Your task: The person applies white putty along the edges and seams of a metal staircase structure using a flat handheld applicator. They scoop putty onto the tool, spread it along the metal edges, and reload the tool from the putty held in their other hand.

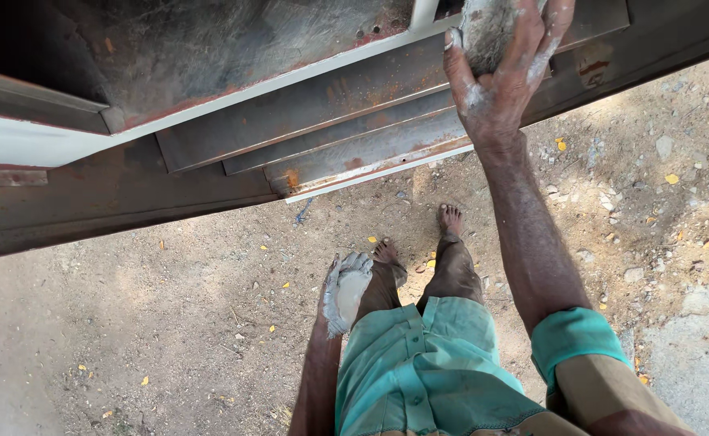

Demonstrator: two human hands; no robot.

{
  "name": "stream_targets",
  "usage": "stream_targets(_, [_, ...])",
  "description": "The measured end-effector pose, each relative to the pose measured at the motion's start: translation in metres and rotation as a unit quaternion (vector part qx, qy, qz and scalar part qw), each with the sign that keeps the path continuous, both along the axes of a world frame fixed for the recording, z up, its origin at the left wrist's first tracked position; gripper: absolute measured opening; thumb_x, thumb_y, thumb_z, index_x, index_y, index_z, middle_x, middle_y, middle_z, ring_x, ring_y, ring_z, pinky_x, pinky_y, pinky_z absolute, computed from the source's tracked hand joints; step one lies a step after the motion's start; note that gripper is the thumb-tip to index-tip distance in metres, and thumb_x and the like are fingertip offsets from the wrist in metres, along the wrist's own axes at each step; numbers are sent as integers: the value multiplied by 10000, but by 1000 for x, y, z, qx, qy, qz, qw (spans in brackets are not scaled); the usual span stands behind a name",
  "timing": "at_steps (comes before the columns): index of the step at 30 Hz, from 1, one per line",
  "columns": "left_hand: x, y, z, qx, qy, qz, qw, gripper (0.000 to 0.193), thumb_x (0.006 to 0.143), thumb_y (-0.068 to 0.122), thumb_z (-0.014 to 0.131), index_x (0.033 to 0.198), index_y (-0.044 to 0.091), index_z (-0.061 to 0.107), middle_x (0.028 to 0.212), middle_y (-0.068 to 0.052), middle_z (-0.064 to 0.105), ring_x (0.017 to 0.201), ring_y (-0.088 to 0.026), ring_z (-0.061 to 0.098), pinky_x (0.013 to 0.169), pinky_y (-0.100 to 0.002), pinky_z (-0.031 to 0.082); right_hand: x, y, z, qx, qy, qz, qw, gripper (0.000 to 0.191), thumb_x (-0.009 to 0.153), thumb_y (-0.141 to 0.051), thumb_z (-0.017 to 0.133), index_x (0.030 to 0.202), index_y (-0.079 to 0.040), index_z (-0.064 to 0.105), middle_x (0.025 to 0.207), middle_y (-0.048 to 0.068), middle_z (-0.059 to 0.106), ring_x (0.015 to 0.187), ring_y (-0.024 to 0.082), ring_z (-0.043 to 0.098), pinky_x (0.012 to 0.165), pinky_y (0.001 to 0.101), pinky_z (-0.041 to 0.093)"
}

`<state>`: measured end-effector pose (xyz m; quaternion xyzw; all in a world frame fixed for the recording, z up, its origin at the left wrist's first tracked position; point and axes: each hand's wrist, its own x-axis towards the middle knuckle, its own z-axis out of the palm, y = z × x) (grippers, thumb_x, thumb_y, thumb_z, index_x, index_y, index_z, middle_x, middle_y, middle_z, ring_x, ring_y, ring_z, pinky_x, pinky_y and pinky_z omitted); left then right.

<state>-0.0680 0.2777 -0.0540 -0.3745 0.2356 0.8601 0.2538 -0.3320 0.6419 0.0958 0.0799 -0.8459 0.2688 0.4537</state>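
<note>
**Our clothing and limbs**

We wear green shorts (pixel 419 371) and a shirt with a green sleeve cuff (pixel 576 339). Our feet (pixel 449 218) are bare and dusty. Grey-white paste coats our left hand (pixel 346 292) and streaks our right hand (pixel 499 73).

Dirt ground (pixel 169 307), scattered yellow leaves (pixel 672 178).

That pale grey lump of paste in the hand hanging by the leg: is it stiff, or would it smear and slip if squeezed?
The pale grey lump of paste probably is soft: it lies heaped in the cupped left hand and coats the fingers. It likely smears rather than slips, since the right hand, pressing a grey pad against the rusty metal frame, is also streaked with it. It should not roll.
</note>
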Motion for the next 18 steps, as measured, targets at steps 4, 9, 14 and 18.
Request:
stream_targets(4, [-2,4,1,26,40,-13,999,587,1035,408,510,1458,2,485,1486,-185,540,1378,-327,516,1166,-441,420,8,-10,6,-29,-70,14,997,909,959,-151,818,1677,-191,261,1681,132,234,1590,317,191,1282,536,334])
stream_targets(9, [-11,14,6,22,42,-24,999,586,1044,418,511,1438,-15,489,1481,-198,544,1366,-340,522,1146,-445,422,37,-15,32,-80,-39,35,995,877,970,-197,851,1656,-193,305,1669,134,185,1597,275,214,1290,471,337])
stream_targets(14, [-21,18,12,6,51,-48,998,628,1027,435,508,1467,-12,467,1519,-188,522,1388,-326,512,1139,-427,413,34,-12,50,-12,-57,2,998,910,930,-152,884,1638,-137,313,1725,81,266,1583,291,236,1272,487,367])
stream_targets(18, [-20,15,11,16,51,-40,998,655,1030,435,525,1490,-22,436,1531,-205,501,1395,-341,498,1147,-433,408,22,-15,49,-55,-59,36,996,870,932,-100,883,1628,-146,363,1691,136,222,1560,316,272,1235,491,404])
